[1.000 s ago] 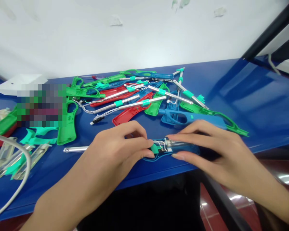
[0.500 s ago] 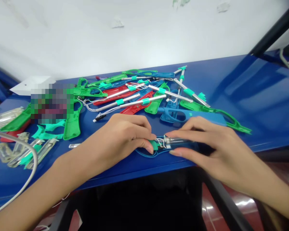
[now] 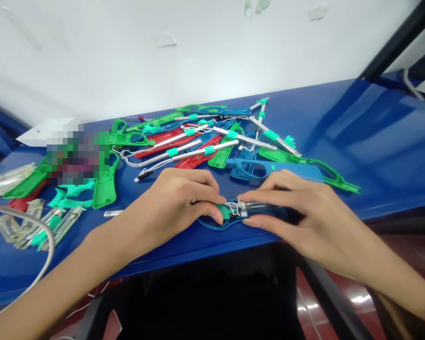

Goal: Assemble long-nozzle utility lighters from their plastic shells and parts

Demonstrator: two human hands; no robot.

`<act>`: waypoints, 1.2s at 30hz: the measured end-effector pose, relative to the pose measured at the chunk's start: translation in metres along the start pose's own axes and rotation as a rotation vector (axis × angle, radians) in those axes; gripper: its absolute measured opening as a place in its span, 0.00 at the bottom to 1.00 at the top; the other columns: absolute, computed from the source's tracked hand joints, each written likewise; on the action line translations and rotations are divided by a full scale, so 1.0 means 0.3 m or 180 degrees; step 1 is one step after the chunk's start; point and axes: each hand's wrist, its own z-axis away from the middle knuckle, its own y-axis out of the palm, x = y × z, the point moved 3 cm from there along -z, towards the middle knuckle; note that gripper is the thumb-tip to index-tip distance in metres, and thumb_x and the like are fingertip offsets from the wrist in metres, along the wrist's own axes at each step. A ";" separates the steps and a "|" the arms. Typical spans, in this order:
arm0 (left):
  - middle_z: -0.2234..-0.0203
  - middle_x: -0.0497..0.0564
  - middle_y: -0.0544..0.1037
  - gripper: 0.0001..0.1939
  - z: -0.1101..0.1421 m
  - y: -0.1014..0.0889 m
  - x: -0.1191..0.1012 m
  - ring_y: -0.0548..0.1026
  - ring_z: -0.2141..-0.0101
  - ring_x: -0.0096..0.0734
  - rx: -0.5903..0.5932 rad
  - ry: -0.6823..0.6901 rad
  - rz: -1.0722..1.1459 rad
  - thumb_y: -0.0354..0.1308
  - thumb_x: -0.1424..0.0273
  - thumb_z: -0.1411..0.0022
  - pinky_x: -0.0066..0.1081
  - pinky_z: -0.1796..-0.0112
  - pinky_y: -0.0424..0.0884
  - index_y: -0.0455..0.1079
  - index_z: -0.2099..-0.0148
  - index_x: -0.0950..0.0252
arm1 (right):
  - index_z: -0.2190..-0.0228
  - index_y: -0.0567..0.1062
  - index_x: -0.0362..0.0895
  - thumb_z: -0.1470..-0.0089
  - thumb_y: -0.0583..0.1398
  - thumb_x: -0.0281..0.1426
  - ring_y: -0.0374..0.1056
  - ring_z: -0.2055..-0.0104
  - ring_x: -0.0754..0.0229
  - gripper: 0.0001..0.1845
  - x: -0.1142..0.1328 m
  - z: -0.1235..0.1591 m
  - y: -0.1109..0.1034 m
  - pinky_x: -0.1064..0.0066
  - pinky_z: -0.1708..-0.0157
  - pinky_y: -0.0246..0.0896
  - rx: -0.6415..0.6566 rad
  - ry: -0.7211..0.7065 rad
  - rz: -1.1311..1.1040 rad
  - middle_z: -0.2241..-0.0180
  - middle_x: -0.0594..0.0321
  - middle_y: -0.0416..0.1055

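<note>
A blue plastic lighter shell lies at the near edge of the blue table, with a clear tube, thin white wires and a teal clip set in it. My left hand curls over its left end, the thumb and fingers pinching the teal clip. My right hand lies over the right end, thumb and forefinger pressed on the clear tube. A metal tube sticks out from under my left hand.
A heap of green, red and blue shells with metal tubes lies behind my hands. Clear plastic tanks and green shells sit at the left, crossed by a grey cable. A black bar slants at the right.
Both hands stay on the blue shell with only small shifts of the fingers. The view has moved slightly; my left hand now covers more of the metal tube.
</note>
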 end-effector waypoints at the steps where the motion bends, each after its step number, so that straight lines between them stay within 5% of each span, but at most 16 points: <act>1: 0.65 0.52 0.86 0.05 0.001 -0.002 0.000 0.82 0.69 0.24 0.0007 0.0000 0.0007 0.76 0.85 0.38 0.19 0.63 0.74 0.87 0.62 0.72 | 0.47 0.85 0.55 0.28 0.68 0.36 0.74 0.56 0.62 0.11 -0.001 0.000 0.001 0.70 0.55 0.65 0.0004 0.0025 -0.0017 0.59 0.70 0.76; 24: 0.68 0.47 0.86 0.10 -0.003 0.029 0.009 0.81 0.71 0.22 -0.0156 -0.0107 -0.0041 0.78 0.87 0.43 0.18 0.67 0.75 0.87 0.63 0.69 | 0.50 0.88 0.53 0.34 0.73 0.33 0.75 0.57 0.61 0.11 0.003 -0.007 0.004 0.68 0.56 0.67 -0.0098 0.0157 -0.0135 0.60 0.69 0.79; 32: 0.64 0.45 0.86 0.12 0.011 0.010 0.028 0.84 0.68 0.26 -0.0004 -0.0293 0.0137 0.79 0.82 0.41 0.22 0.64 0.78 0.87 0.58 0.62 | 0.49 0.87 0.56 0.32 0.71 0.37 0.77 0.56 0.57 0.11 0.001 -0.002 -0.001 0.64 0.55 0.70 -0.0041 0.0325 -0.0180 0.58 0.67 0.79; 36: 0.61 0.47 0.87 0.18 0.031 0.008 0.021 0.85 0.65 0.29 0.0004 -0.0456 0.0097 0.79 0.78 0.38 0.24 0.61 0.79 0.86 0.47 0.62 | 0.49 0.86 0.58 0.31 0.70 0.38 0.78 0.54 0.56 0.10 -0.001 0.002 0.002 0.63 0.52 0.72 -0.0049 0.0371 -0.0174 0.56 0.67 0.81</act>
